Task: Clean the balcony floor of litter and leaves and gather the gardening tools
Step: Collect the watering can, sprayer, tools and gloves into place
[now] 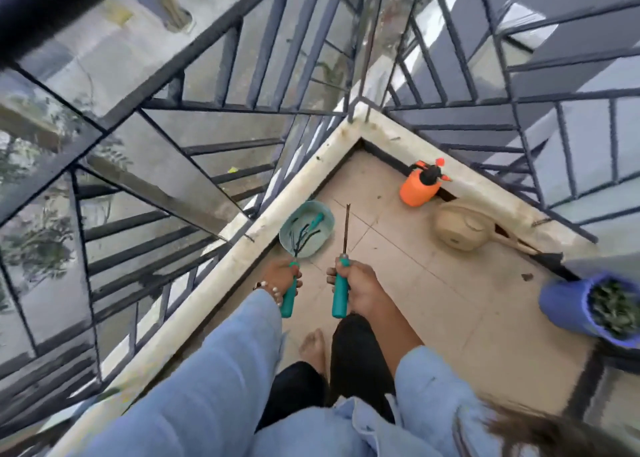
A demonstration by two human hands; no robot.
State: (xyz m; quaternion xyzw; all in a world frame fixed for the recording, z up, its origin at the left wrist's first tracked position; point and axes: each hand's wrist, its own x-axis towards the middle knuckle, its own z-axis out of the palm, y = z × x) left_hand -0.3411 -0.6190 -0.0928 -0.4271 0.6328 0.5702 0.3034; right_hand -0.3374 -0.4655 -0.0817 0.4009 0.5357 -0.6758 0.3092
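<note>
Beige tiled balcony floor (433, 283), bounded by a pale kerb that meets in the far corner. Orange pressure sprayer (418, 188) stands upright near that corner, against the right kerb. Tan watering can (462, 228) lies just beside it, further along the same edge. Teal bowl (306, 228) sits against the left kerb. Blue pot (588, 306) at the right edge, tilted. Small leaf scrap (527, 277) on the tiles near the pot. One bare foot (313, 349) on the near tiles.

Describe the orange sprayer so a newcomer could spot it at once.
Start at the balcony's far corner, where the two pale ledges meet. Just right of it, against the ledge, stands the orange sprayer. Its bright orange body and black pump top set it apart from the beige watering can beside it.
</note>
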